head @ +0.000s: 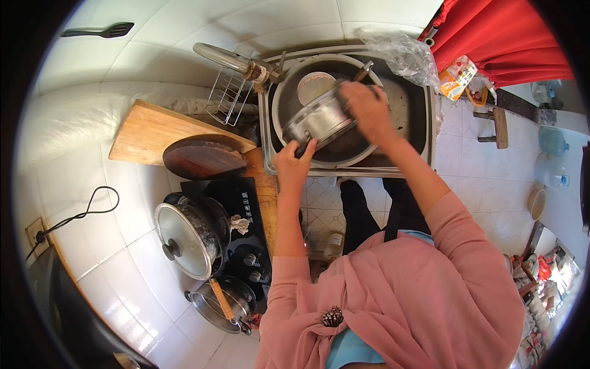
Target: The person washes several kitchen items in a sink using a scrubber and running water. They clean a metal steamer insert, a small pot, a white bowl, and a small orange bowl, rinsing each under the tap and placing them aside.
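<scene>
My left hand [295, 159] grips the dark side handle of a stainless steel pot [318, 122], which is tilted on its side above the sink. My right hand [368, 110], blurred, presses against the pot's right end. Something dark [342, 99] shows under its fingers; whether it is a scouring pad or part of the pot is unclear. Below the pot, a large round metal basin [281, 87] sits in the steel sink [428, 138]. Inside the basin are a pale bowl [315, 87] and a utensil with a metal-tipped handle [364, 71].
A faucet [230, 60] reaches over the sink's left corner. Left of it stand a wire rack [228, 99], a wooden cutting board [152, 133] and a dark round board [203, 157]. A lidded pot [184, 240] sits on the black cooktop [239, 193]. A plastic bag [401, 55] drapes over the sink's right corner.
</scene>
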A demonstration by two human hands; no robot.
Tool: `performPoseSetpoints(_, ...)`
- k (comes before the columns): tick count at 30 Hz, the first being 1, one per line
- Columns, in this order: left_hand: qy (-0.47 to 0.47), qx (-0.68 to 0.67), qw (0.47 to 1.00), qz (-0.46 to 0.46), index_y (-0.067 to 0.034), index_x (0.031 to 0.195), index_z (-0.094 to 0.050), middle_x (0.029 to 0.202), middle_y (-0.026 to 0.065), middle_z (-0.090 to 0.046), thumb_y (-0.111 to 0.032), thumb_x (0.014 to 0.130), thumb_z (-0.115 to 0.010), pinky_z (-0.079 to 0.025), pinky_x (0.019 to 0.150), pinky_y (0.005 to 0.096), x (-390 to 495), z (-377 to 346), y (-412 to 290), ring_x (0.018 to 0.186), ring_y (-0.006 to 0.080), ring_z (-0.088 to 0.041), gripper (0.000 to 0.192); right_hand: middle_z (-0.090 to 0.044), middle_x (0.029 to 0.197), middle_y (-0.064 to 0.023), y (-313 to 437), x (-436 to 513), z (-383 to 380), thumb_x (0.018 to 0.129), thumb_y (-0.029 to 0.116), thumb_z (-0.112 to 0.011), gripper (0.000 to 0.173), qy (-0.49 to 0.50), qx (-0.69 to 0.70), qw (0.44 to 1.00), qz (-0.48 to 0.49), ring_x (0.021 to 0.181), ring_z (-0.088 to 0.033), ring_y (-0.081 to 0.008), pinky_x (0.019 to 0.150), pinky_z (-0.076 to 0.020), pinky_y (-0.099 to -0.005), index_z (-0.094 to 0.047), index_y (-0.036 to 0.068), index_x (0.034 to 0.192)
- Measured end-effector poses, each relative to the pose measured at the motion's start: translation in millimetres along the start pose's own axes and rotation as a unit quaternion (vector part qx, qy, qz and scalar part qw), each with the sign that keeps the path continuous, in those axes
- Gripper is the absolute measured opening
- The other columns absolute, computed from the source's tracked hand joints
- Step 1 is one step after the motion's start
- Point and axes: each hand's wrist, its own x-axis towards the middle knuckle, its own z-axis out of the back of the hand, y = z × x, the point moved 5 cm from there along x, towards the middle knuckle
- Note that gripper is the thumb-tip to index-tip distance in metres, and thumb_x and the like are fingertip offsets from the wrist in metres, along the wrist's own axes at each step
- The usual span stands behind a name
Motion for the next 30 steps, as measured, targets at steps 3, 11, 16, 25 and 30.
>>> performPoseSetpoints(3,-0.006,-0.029,1.0,0.009,-0.001,0.061,-0.039,0.055,0.0063,-0.034,-0.03,0.084,-0.077,-0.029,0.048,0.0343,-11,-9,19,0.053,0.0163,-0.028,0.053,-0.055,0.137,-0.0038,-61,-21,-21,0.094,0.023,-0.048,0.037,-0.005,0.16,0.972,-0.172,0.129,-0.048,-0.0227,0.107,-0.0274,-0.0519,-0.058,0.01,0.127)
performPoseSetpoints(11,0.01,-0.035,0.999,0.039,-0.002,0.061,-0.033,0.056,0.0031,-0.028,-0.031,0.087,-0.074,-0.025,0.049,0.0335,-25,-13,40,0.056,0.0112,-0.024,0.057,-0.055,0.137,-0.0049,60,-11,-3,0.097,0.019,-0.045,0.036,0.074,0.013,0.99,0.123,0.128,-0.049,-0.0212,0.109,-0.0251,-0.0497,-0.055,0.014,0.131)
performPoseSetpoints(16,0.017,-0.095,0.993,0.067,-0.003,0.06,-0.032,0.057,0.0006,-0.024,-0.031,0.09,-0.071,-0.023,0.05,0.0331,-20,-19,34,0.057,0.0099,-0.022,0.056,-0.052,0.142,-0.0016,-47,-12,-25,0.102,0.029,-0.036,0.041,0.039,0.104,0.983,-0.143,0.135,-0.042,-0.0211,0.112,-0.0191,-0.0472,-0.051,0.016,0.138)
performPoseSetpoints(25,0.028,-0.117,0.986,0.115,-0.002,0.061,-0.035,0.059,-0.0011,-0.024,-0.031,0.09,-0.07,-0.025,0.049,0.0325,-15,-16,41,0.059,0.0094,-0.025,0.054,-0.057,0.134,-0.0013,-1,2,-28,0.097,0.022,-0.045,0.038,0.004,-0.068,0.998,-0.005,0.128,-0.049,-0.0186,0.111,-0.0237,-0.0502,-0.055,0.018,0.133)
performPoseSetpoints(30,0.053,-0.047,0.995,0.074,0.0,0.078,-0.05,0.075,0.007,-0.045,-0.031,0.085,-0.074,-0.038,0.06,0.0345,-9,-12,43,0.069,0.0173,-0.043,0.04,-0.054,0.14,-0.0011,-85,-4,-63,0.103,0.041,-0.034,0.043,0.051,0.316,0.908,-0.268,0.133,-0.044,-0.0194,0.113,-0.0161,-0.0501,-0.058,0.021,0.133)
